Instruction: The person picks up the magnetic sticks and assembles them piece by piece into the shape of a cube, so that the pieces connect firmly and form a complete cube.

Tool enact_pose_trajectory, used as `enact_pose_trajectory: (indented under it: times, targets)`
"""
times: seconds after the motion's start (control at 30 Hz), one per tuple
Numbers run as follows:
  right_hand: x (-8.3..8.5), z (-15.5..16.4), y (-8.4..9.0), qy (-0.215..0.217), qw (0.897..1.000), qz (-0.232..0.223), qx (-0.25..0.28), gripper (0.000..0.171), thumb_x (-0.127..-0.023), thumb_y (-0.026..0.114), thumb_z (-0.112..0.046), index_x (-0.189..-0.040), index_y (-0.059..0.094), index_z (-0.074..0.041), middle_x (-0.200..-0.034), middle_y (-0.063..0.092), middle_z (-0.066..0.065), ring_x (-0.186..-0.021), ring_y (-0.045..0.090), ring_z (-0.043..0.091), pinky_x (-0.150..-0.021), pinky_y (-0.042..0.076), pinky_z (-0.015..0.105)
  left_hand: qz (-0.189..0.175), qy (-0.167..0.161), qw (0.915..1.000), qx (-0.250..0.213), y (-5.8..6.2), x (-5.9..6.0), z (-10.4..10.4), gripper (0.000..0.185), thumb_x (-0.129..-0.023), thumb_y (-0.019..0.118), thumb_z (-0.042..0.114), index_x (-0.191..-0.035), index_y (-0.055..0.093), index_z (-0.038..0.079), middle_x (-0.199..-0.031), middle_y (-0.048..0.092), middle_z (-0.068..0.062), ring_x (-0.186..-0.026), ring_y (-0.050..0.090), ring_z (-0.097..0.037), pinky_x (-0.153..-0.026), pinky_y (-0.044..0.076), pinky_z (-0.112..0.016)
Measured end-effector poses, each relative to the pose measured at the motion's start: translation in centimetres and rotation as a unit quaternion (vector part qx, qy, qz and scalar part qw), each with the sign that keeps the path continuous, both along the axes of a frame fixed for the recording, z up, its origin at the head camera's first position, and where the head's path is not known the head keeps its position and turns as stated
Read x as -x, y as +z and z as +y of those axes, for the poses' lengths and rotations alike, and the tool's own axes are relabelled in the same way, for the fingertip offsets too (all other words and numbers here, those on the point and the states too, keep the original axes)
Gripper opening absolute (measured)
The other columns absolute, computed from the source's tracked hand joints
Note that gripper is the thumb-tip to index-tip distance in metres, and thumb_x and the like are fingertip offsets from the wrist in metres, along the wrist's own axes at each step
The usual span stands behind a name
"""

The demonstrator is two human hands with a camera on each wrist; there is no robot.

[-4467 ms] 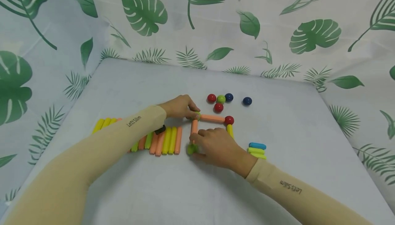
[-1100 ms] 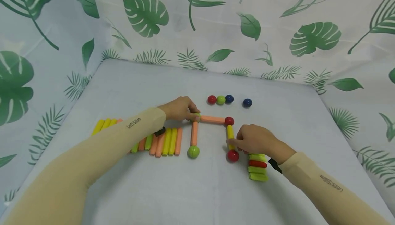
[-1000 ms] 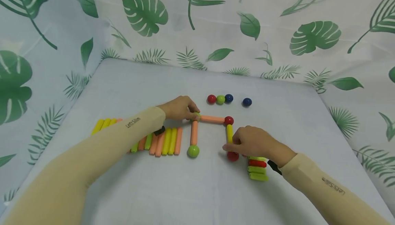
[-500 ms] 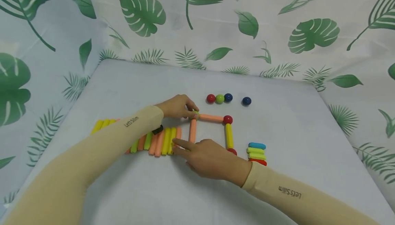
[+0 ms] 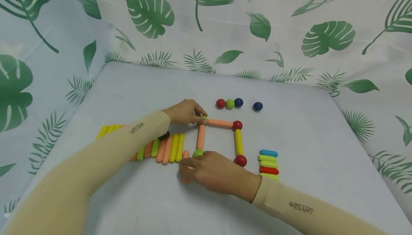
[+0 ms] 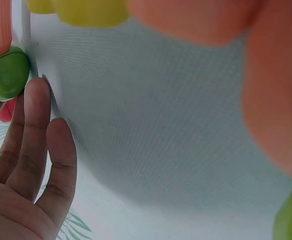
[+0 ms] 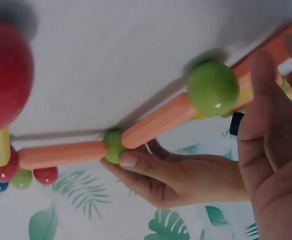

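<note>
My left hand (image 5: 186,111) pinches a green ball (image 7: 114,146) at the far left corner of a frame of sticks and balls. From that ball, one orange stick (image 5: 220,123) runs to a red ball (image 5: 237,125) and another orange stick (image 5: 200,137) to a near green ball (image 5: 198,153). A yellow stick (image 5: 239,142) joins the far red ball to a nearer red ball (image 5: 240,160). My right hand (image 5: 215,174) holds a loose orange stick (image 5: 186,154) by the near green ball, its fingers partly covering the stick.
Left of the frame lies a row of yellow, green and orange sticks (image 5: 173,149), partly under the left sleeve. Several short sticks (image 5: 268,164) are stacked on the right. Loose red, green and blue balls (image 5: 230,103) sit behind the frame on the white table (image 5: 296,127).
A red ball from the back group now sits at the yellow stick's near end. My right hand has moved left and drawn an orange stick from the row. My left hand stays put.
</note>
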State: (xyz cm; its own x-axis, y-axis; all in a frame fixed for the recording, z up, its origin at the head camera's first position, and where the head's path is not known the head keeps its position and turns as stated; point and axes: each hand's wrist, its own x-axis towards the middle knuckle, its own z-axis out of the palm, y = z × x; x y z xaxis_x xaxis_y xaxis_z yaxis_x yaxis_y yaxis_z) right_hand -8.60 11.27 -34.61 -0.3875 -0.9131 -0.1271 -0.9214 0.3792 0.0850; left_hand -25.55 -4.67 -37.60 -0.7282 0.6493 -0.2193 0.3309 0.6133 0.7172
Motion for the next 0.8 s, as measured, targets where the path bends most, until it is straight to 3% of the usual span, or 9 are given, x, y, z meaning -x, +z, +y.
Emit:
enact_pose_trajectory:
  times: [0.33,0.5,0.63,0.73,0.8]
  targets:
    - [-0.5,0.1,-0.5,0.011,0.999,0.006,-0.04,0.026,-0.086,0.084,-0.026,-0.111,0.078,-0.021,-0.108,0.066,-0.003,-0.087,0.062,0.01,-0.081,0.053,0.021,-0.002,0.005,1.0,0.008,0.3,-0.2,0.1,0.037,-0.097,0.071,0.031,-0.13,0.071,0.013,-0.105,0.068,-0.002,-0.088,0.065,-0.019,-0.07,0.053,-0.027]
    - [-1.2,0.6,-0.2,0.005,0.996,-0.081,-0.027,0.016,-0.088,0.082,-0.031,-0.103,0.079,-0.026,-0.09,0.066,-0.012,-0.071,0.056,0.002,-0.07,0.048,0.016,0.003,0.011,0.9998,0.016,0.2,-0.2,0.1,0.037,-0.097,0.071,0.032,-0.13,0.071,0.015,-0.108,0.067,-0.003,-0.091,0.064,-0.02,-0.074,0.054,-0.03]
    - [-1.0,1.5,0.5,-0.054,0.986,-0.157,-0.021,0.011,-0.089,0.081,-0.033,-0.097,0.077,-0.027,-0.076,0.057,-0.016,-0.063,0.047,0.002,-0.061,0.041,0.019,0.043,0.004,0.9986,0.03,0.1,-0.3,0.1,0.041,-0.097,0.071,0.035,-0.134,0.068,0.018,-0.121,0.06,-0.006,-0.102,0.059,-0.02,-0.088,0.05,-0.034]
    - [0.1,2.7,1.2,-0.112,0.98,-0.162,-0.005,0.01,-0.088,0.081,-0.03,-0.093,0.076,-0.023,-0.072,0.055,-0.015,-0.062,0.047,0.003,-0.06,0.042,0.021,0.1,-0.014,0.9944,0.032,0.2,-0.5,0.1,0.039,-0.096,0.072,0.034,-0.132,0.069,0.018,-0.125,0.056,-0.006,-0.103,0.057,-0.021,-0.091,0.048,-0.035]
    - [0.9,3.5,1.6,-0.144,0.977,-0.154,0.013,0.01,-0.086,0.081,-0.028,-0.089,0.076,-0.02,-0.071,0.056,-0.015,-0.06,0.048,0.002,-0.059,0.043,0.021,0.137,-0.034,0.9898,0.023,0.4,-0.7,0.3,0.032,-0.095,0.074,0.031,-0.124,0.074,0.017,-0.118,0.058,-0.005,-0.096,0.058,-0.021,-0.086,0.049,-0.034]
